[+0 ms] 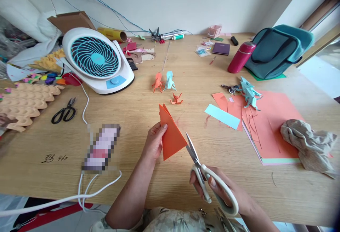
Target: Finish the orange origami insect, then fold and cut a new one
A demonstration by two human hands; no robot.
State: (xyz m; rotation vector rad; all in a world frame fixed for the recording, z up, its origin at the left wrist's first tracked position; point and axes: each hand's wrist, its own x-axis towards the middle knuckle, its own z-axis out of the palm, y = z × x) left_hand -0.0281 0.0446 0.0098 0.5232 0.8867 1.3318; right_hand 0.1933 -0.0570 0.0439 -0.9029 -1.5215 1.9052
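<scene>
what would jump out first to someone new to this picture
Likely the folded orange paper in the left hand, with open white-handled scissors in the right hand near its corner. Then the white fan on the left, and the magenta bottle beside the teal bag at back right.

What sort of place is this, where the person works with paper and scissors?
Probably a craft workspace, at home or in a small workshop: a wooden table holds folded paper figures and coloured paper sheets, with scissors held beside folded orange paper.
</scene>
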